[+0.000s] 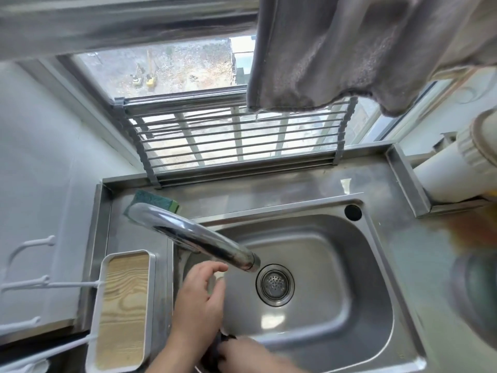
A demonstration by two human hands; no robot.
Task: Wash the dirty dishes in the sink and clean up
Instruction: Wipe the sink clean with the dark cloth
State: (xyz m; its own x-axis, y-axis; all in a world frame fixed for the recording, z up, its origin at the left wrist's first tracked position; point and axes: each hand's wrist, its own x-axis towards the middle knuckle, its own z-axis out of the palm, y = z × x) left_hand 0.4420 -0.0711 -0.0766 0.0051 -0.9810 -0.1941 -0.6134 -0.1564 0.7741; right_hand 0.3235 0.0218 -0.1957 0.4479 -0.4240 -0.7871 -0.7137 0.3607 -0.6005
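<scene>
Steel sink (pixel 336 305), basin bare and shiny, no dishes visible in it; round strainer drain (pixel 274 285) near basin centre. Sink's long axis runs left-right, set into the steel desk (pixel 403 238). Chrome tap (pixel 193 235) arcs from the sink's back-left corner, spout pointing down-right, its tip just left of the drain.

Left hand (pixel 199 305) over the sink's left part, below the spout, fingers loosely curled and spread, holding nothing clear; a small pale thing under the fingers, cannot tell what. Right hand (pixel 250 354) at the sink's front edge, blurred, its grip pinching a dark cloth-like thing (pixel 217 348) between both hands; cannot tell exactly what it is. The dark thing sits at the sink's front-left, touching the right hand, just below the left wrist.

Green sponge (pixel 158 200) behind the tap, at the sink's back-left, on the desk. White tray with wood base (pixel 125 308) left of the sink. Roll-up rack (pixel 242 146) leans behind the sink against the window. Grey towel (pixel 349 49) hangs above the sink's back. White pipe (pixel 443 170) right of the sink's back corner.
</scene>
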